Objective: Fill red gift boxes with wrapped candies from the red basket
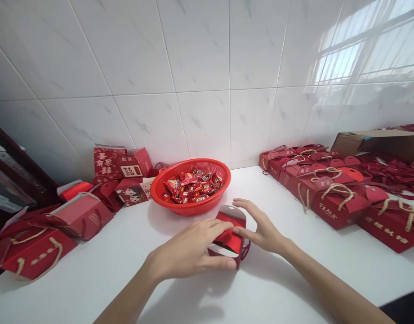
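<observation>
A small red box with its flaps raised stands on the white table in front of me, a dark red ribbon loop at its right side. My left hand lies along the box's left side, thumb at the near wall and fingers over the top. Fingers of my right hand are spread at the box's right side, the thumb touching the red piece at its opening. Just behind is a red plastic basket holding red wrapped candies.
Several red gift boxes crowd the left side. Rows of closed red boxes with rope handles stand at the right, before a cardboard box and dark red ribbons. A tiled wall rises behind the table.
</observation>
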{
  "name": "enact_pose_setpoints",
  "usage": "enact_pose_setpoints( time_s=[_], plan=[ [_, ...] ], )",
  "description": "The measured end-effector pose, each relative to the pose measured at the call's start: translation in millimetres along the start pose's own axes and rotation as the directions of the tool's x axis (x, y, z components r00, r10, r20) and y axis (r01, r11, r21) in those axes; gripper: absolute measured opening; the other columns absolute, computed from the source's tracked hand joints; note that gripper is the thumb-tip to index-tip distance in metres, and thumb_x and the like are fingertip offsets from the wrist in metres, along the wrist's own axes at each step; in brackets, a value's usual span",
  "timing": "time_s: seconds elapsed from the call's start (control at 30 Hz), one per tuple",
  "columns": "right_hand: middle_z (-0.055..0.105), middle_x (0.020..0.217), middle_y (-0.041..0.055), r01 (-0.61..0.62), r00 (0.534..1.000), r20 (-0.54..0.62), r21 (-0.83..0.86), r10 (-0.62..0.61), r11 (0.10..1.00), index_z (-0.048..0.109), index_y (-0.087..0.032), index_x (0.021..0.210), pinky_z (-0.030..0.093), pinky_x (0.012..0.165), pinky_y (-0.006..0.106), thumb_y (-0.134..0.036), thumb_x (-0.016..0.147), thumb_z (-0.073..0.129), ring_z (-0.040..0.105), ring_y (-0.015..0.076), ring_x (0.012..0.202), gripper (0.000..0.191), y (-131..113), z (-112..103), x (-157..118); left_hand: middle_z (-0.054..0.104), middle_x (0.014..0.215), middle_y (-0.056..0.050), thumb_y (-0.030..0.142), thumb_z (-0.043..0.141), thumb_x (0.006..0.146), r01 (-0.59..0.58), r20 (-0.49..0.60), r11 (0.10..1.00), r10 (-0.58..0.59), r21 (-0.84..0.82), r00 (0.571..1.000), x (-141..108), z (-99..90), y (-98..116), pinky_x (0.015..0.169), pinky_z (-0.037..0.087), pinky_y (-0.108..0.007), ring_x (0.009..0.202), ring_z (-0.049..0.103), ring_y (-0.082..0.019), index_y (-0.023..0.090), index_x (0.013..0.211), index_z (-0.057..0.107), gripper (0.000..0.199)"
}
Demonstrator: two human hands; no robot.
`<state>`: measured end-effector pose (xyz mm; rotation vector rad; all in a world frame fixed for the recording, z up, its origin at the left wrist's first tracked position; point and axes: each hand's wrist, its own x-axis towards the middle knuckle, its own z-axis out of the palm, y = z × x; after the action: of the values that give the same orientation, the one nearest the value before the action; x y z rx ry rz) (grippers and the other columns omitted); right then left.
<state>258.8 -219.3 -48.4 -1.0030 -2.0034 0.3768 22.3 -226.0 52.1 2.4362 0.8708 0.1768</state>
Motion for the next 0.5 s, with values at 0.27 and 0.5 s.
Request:
enact_pose_setpoints(
  time_s=[0.27, 0.5],
  plan=[
    [0.058, 0.133, 0.0138, -0.009, 1.000, 0.028, 0.154, 0.005, 0.988, 0.065, -0.023, 0.118, 0.048, 0.103, 0.044, -0.040, 0.096, 0.055, 0.056, 0.0259, 0.124, 0.030, -11, 8, -5, 0.065, 0.104, -0.003, 0.047, 0.060, 0.088, 0.051, -0.122, 0.998, -0.056, -0.043, 0.991, 14, 1.7, -19, 0.081, 0.049, -0.032, 0.093, 0.063, -0.022, 0.024, 0.106, 0.065, 0.029],
    [0.058, 0.135, 0.0115, -0.088, 0.996, 0.026, 0.283, 0.084, 0.955, 0.068, -0.023, 0.112, 0.042, 0.106, 0.042, -0.045, 0.098, 0.048, 0.054, 0.0245, 0.126, 0.032, -13, 7, -4, 0.047, 0.139, -0.008, 0.050, 0.057, 0.089, 0.101, -0.152, 0.995, -0.100, -0.003, 0.983, 26, 16.8, -33, 0.101, 0.047, -0.040, 0.126, 0.052, -0.031, 0.029, 0.122, 0.062, 0.039]
  ],
)
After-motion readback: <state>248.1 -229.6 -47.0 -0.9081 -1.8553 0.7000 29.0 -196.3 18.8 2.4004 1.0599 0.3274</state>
